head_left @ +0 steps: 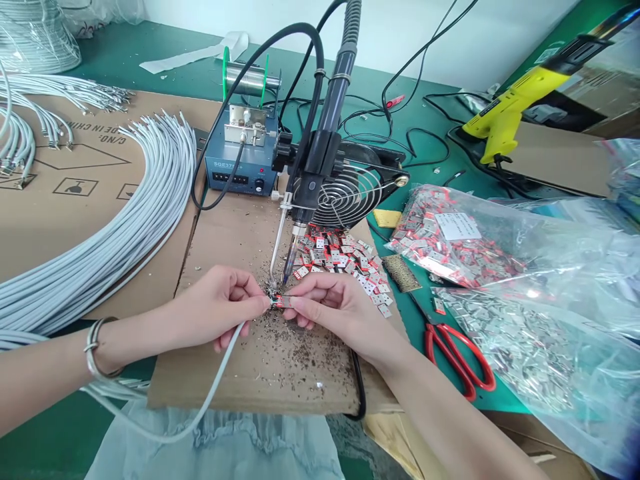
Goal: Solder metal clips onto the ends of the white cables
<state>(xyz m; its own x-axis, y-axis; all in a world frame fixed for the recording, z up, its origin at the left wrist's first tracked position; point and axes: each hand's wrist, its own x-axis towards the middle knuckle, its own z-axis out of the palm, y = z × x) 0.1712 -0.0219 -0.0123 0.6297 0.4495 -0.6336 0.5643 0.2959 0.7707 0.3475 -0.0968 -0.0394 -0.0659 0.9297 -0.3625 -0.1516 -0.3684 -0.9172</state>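
Observation:
Between thumb and fingers my left hand (231,305) pinches the end of a grey cable (219,380), which loops down over the front edge of the cardboard. My right hand (325,303) is closed on a small USB connector (286,302) with a metal shell and a red part, its inner end meeting the cable end. Just above the joint point the tip of a soldering iron (289,263), fixed in a stand, and the thin metal solder feed tube (277,247). Whether the tip touches the connector I cannot tell.
A pile of loose connectors (350,260) lies right of the iron, before a fan (350,197). Behind stand a solder feeder (243,157) and solder spool (245,79). Bundled cables (165,173) lie left. Red-handled scissors (460,353), bagged parts (510,347) and a yellow heat gun (520,100) are right.

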